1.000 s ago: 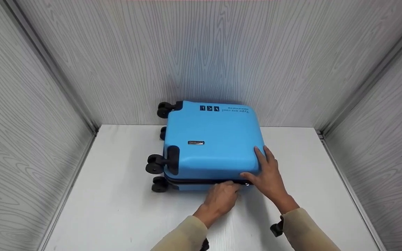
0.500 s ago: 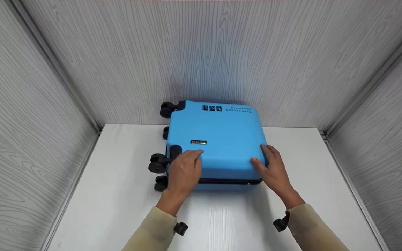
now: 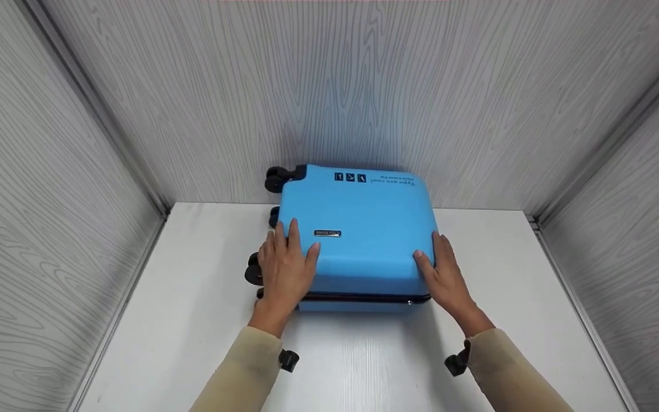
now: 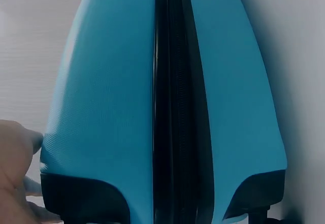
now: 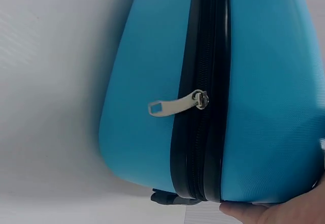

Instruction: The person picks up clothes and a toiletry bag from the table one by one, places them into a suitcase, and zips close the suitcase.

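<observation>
A blue hard-shell suitcase [image 3: 358,223] lies flat, with its black wheels [image 3: 275,179] to the left. My left hand [image 3: 285,272] rests with straight fingers on its near left corner, partly covering the near wheels. At the near right corner, my right hand [image 3: 448,286] touches the case, thumb on the top edge and fingers along the side. The right wrist view shows the metal zipper pull [image 5: 172,106] hanging loose from the black zipper [image 5: 200,148]. Along the near side in the left wrist view, the black zipper band [image 4: 177,102] looks closed.
The suitcase is on a white tabletop [image 3: 352,366], close to the wood-grain back panel [image 3: 335,86]. Similar panels stand at the left [image 3: 38,229] and right [image 3: 627,229]. A black wrist device [image 3: 288,360] sits at the left cuff.
My left hand has left the front zipper near the right end, moved left and spread over the near left corner. The right hand has slid slightly toward the case's right side.
</observation>
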